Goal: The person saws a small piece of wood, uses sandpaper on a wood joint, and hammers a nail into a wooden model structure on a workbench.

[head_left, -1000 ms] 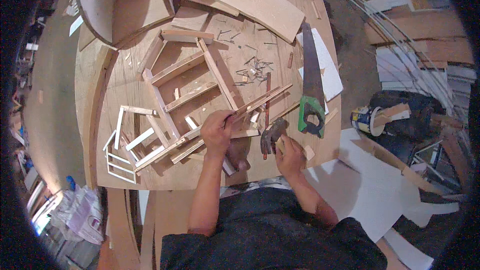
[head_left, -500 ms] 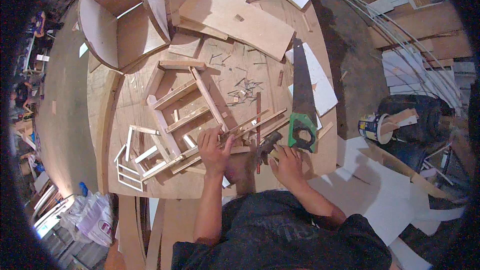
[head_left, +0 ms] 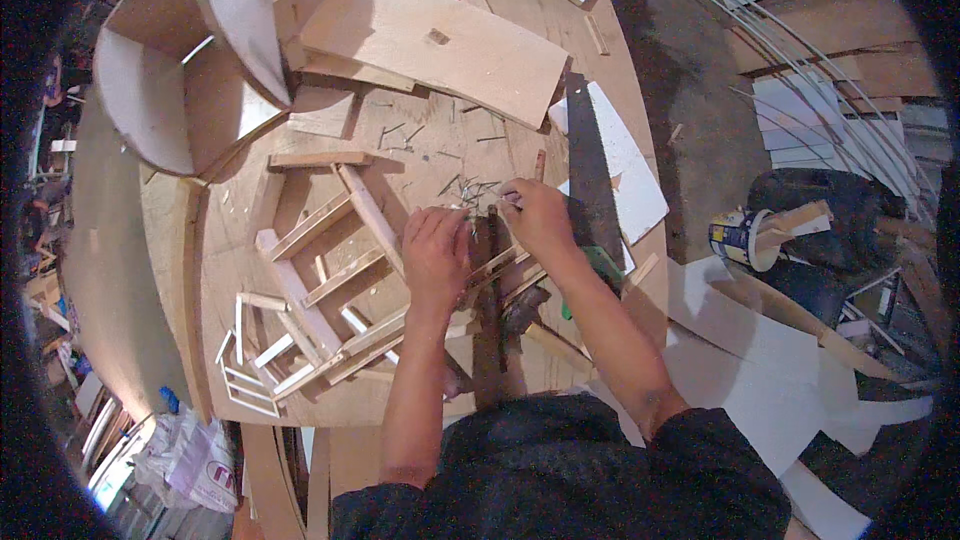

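Note:
My left hand (head_left: 437, 252) is over the worktop at the near edge of a loose pile of nails (head_left: 472, 190). Its fingers are bent together, and what they may hold is too small to make out. Across from it, my right hand (head_left: 540, 220) pinches at the pile's right side, its fingertips hiding whatever is between them. A dark narrow bar (head_left: 490, 330) runs toward me between my forearms. Beside my right forearm lies a hammer (head_left: 525, 310), partly hidden. The hand saw's blade (head_left: 590, 145) shows right of my right hand; my forearm covers part of its green handle (head_left: 603, 265).
A wooden frame with crosspieces (head_left: 350, 275) lies left of my hands, beside a small white frame (head_left: 250, 385). Boards (head_left: 440, 40) cover the far worktop. A curved-sided wooden box (head_left: 190, 60) stands far left. At right is a bucket with offcuts (head_left: 745, 240).
Both hands have moved away from me to the nail pile. My right hand has left the hammer, and my left has left the wooden strips. The view has shifted slightly.

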Demonstrator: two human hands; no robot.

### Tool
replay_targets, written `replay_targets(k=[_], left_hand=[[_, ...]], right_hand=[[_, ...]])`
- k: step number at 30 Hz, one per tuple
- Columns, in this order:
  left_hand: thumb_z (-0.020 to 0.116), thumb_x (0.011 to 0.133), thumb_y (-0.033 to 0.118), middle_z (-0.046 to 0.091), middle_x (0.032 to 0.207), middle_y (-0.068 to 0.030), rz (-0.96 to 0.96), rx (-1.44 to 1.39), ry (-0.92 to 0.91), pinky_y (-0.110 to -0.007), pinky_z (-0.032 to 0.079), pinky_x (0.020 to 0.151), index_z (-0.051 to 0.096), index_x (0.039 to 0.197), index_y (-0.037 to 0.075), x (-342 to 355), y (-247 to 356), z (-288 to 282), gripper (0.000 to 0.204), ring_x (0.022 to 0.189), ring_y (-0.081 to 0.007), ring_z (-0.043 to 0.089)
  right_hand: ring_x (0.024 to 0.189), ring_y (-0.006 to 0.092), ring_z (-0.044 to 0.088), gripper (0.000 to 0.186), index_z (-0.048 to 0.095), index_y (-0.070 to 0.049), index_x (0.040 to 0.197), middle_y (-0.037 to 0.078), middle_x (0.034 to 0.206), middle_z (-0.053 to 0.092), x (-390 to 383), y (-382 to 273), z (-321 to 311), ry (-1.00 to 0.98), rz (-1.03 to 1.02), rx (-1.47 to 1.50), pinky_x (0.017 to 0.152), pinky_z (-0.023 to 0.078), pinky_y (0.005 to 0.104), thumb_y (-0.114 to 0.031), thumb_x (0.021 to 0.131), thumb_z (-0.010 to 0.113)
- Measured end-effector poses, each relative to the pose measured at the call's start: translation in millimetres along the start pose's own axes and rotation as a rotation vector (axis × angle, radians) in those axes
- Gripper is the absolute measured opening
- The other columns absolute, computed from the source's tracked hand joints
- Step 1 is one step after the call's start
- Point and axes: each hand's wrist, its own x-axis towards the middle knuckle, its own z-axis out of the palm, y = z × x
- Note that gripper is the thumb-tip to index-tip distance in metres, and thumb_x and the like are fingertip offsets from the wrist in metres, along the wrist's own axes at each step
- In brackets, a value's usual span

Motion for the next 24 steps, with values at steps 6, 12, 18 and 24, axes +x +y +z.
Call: replay_targets(k=[6,12,18,24], left_hand=[[0.074,0.086,0.005,0.074,0.107,-0.0111,-0.052,0.023,-0.108,-0.048,0.051,0.101,0.076,0.11,0.006,22.0,-19.7,21.5,0.024,0.106,-0.0323,0.067],[0.074,0.088,0.007,0.074,0.11,-0.0098,-0.057,0.04,-0.124,-0.045,0.051,0.1,0.076,0.112,0.007,29.7,-23.1,24.6,0.025,0.107,-0.0313,0.066],[0.078,0.087,0.009,0.073,0.111,-0.0098,-0.027,0.077,-0.12,-0.046,0.051,0.101,0.075,0.116,0.007,29.6,-19.6,22.4,0.03,0.108,-0.0322,0.065],[0.079,0.088,0.01,0.073,0.111,-0.0113,-0.091,-0.019,-0.147,-0.047,0.05,0.1,0.074,0.117,0.006,28.9,-15.4,7.8,0.03,0.106,-0.0338,0.066]], right_hand=[[0.084,0.0317,0.077,0.02,0.077,-0.003,0.102,0.019,0.094,0.076,20.6,8.3,10.4,-0.118,0.073,0.021,0.077,0.061,0.0401,-0.01,0.084,0.083],[0.082,0.0299,0.076,0.019,0.078,-0.005,0.1,0.015,0.093,0.077,27.4,10.4,10.3,-0.078,-0.017,-0.023,0.075,0.061,0.0378,-0.01,0.083,0.084],[0.076,0.03,0.073,0.015,0.075,-0.006,0.092,0.011,0.089,0.073,29.6,8.8,14.5,-0.024,-0.173,-0.101,0.071,0.059,0.0386,-0.01,0.08,0.084],[0.076,0.0302,0.072,0.016,0.075,-0.007,0.09,0.011,0.087,0.071,39.0,8.9,13.5,-0.11,-0.241,-0.134,0.07,0.059,0.0406,-0.014,0.079,0.084]])
